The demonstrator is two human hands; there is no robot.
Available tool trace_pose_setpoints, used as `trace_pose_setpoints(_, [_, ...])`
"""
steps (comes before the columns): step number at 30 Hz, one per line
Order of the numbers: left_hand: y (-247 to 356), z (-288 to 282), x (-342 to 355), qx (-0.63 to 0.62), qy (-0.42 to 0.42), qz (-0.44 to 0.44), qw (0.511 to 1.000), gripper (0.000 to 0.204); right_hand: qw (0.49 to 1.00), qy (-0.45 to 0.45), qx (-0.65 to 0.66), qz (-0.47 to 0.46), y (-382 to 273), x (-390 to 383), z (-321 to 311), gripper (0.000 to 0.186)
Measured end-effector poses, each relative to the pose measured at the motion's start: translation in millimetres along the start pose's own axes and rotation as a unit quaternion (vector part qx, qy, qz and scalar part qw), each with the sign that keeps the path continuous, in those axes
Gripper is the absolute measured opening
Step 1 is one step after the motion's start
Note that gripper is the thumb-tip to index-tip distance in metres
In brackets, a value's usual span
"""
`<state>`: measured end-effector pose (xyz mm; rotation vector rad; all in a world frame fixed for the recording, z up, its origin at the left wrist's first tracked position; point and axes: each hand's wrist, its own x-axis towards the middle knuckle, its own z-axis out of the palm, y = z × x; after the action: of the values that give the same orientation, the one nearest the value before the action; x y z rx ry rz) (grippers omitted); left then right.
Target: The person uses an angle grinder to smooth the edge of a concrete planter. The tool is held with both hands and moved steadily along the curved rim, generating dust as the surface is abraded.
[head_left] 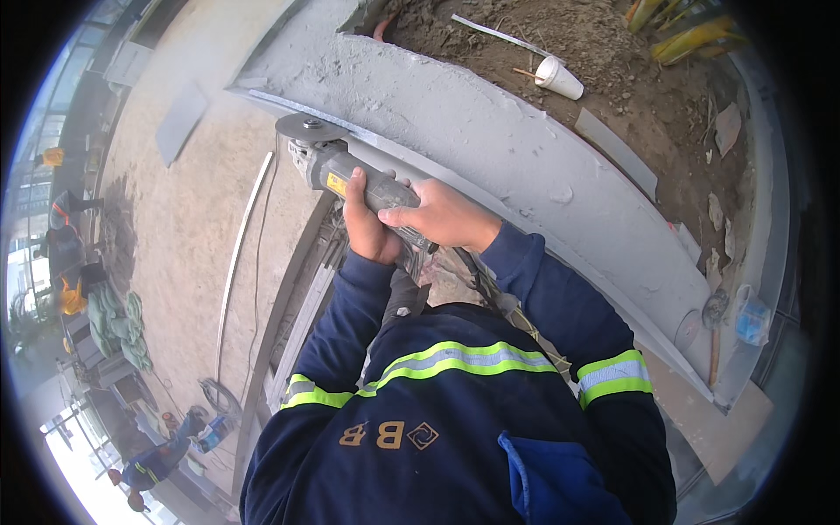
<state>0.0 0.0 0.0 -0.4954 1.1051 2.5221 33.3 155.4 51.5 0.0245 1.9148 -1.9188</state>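
Note:
Both my hands grip an angle grinder (385,191) with a grey body and a yellow label. My left hand (364,220) is closed round its body from the near left side, thumb along the casing. My right hand (451,215) is closed over the rear part from the right. The dark cutting disc (306,128) lies at the far left end, close against the edge strip (337,129) under the grey plastered planter wall (490,109). Whether the disc touches the strip or is spinning, I cannot tell.
Soil fills the planter, with a white cup (560,79) lying in it. A trowel (715,319) and blue-and-white packet (752,320) rest on the right wall. A long white strip (242,262) and cable lie on the floor at left. Other people (157,459) are farther left.

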Motion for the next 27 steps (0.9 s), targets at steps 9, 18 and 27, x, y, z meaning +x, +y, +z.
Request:
trace_pose_setpoints(9, [-11.9, 27.1, -43.1, 0.02, 0.006, 0.01, 1.0, 0.051, 1.0, 0.012, -0.008, -0.003, -4.3, -42.1, -3.3, 0.059])
trace_pose_setpoints(18, [-17.2, 22.2, -40.9, 0.021, 0.005, 0.004, 1.0, 0.054, 1.0, -0.006, 0.016, -0.005, 8.3, -36.7, -5.8, 0.059])
trace_pose_setpoints(27, [-0.1, 4.7, -1.0, -0.006, -0.005, -0.011, 1.0, 0.043, 0.999, 0.007, -0.026, 0.031, -10.1, -4.8, -3.6, 0.058])
